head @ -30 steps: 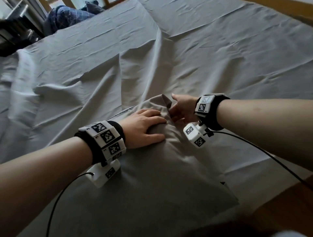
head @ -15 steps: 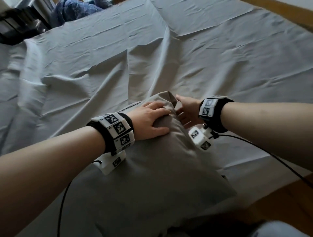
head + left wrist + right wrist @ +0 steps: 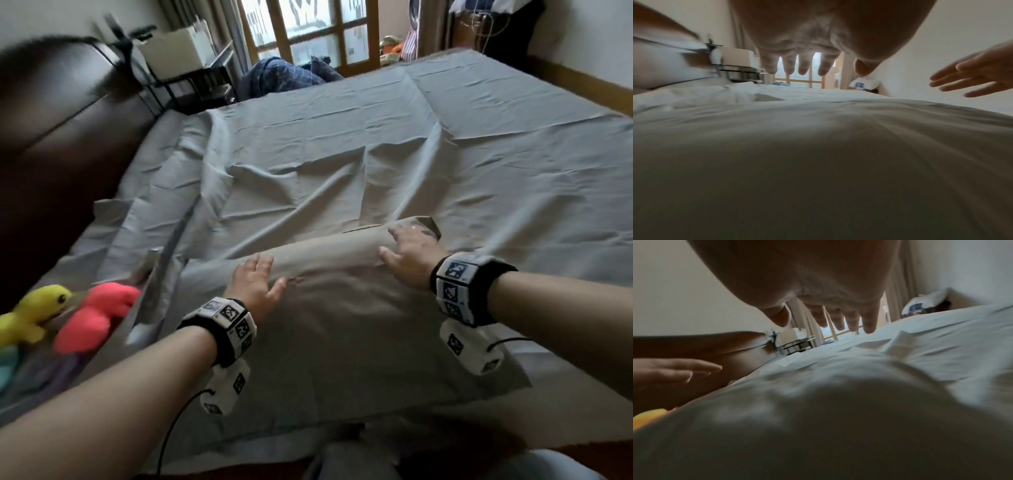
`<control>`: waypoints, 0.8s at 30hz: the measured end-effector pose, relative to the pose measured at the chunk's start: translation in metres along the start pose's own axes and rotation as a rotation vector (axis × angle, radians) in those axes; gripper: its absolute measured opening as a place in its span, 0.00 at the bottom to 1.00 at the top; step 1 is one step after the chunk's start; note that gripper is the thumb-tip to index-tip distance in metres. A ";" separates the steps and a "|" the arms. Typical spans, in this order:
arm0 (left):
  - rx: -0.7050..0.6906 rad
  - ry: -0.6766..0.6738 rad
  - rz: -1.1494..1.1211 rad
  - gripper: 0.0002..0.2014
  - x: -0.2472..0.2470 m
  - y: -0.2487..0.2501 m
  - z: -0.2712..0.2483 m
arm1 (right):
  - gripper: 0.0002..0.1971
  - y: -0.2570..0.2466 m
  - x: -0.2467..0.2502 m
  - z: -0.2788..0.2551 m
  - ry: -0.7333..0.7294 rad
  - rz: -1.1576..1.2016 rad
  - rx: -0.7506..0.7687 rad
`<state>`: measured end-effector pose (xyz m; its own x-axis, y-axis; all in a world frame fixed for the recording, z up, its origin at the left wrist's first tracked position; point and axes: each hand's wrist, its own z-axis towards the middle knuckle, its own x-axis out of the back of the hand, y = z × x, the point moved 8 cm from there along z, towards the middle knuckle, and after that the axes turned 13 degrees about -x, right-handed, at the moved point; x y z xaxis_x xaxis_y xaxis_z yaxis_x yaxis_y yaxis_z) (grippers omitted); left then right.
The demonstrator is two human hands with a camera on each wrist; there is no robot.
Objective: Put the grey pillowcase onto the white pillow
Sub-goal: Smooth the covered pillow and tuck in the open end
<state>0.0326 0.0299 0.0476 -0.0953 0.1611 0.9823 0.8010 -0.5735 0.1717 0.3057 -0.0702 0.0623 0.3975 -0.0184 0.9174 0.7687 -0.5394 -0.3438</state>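
Note:
The grey pillowcase (image 3: pixel 342 325) lies full and rounded across the near side of the bed, filling both wrist views (image 3: pixel 818 162) (image 3: pixel 838 418). No white of the pillow shows; it is hidden inside. My left hand (image 3: pixel 255 284) hovers over the far edge left of the middle, fingers (image 3: pixel 797 68) straight and spread, holding nothing. My right hand (image 3: pixel 407 253) is spread flat by the far right corner, where a flap of the case sticks up. Its fingers (image 3: pixel 851 321) are straight and hold nothing. Each wrist view shows the other hand: the right (image 3: pixel 972 81), the left (image 3: pixel 674 369).
A wrinkled grey sheet (image 3: pixel 376 154) covers the bed. A dark headboard (image 3: pixel 51 154) stands at the left, with a yellow plush toy (image 3: pixel 30 315) and a pink plush toy (image 3: pixel 92 318) below it. A blue bundle (image 3: pixel 284 73) and a shelf (image 3: pixel 178 51) lie beyond.
Both hands were together at one corner of the pillowcase, the right one pinching it. They have let go and moved apart, now spread open along the pillow's far edge.

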 end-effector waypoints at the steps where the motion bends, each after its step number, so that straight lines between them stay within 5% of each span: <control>1: 0.038 0.007 0.004 0.33 0.000 -0.017 -0.013 | 0.34 -0.022 -0.015 -0.007 0.000 -0.055 0.042; 7: 0.145 0.029 0.005 0.34 -0.023 -0.080 -0.061 | 0.35 -0.138 -0.101 -0.035 -0.018 -0.190 0.270; 11: 0.138 0.008 0.041 0.34 -0.048 -0.102 -0.070 | 0.36 -0.160 -0.141 -0.029 0.029 -0.311 0.283; 19: 0.114 0.001 0.099 0.40 -0.084 -0.111 -0.070 | 0.40 -0.016 -0.117 0.025 0.065 -0.395 -0.238; 24: 0.116 -0.018 0.091 0.35 -0.080 -0.109 -0.070 | 0.40 0.080 -0.100 0.018 0.019 -0.111 -0.537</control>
<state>-0.0886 0.0237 -0.0443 -0.0096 0.1274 0.9918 0.8687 -0.4902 0.0714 0.3369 -0.0962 -0.0605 0.3156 0.0507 0.9476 0.4396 -0.8928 -0.0986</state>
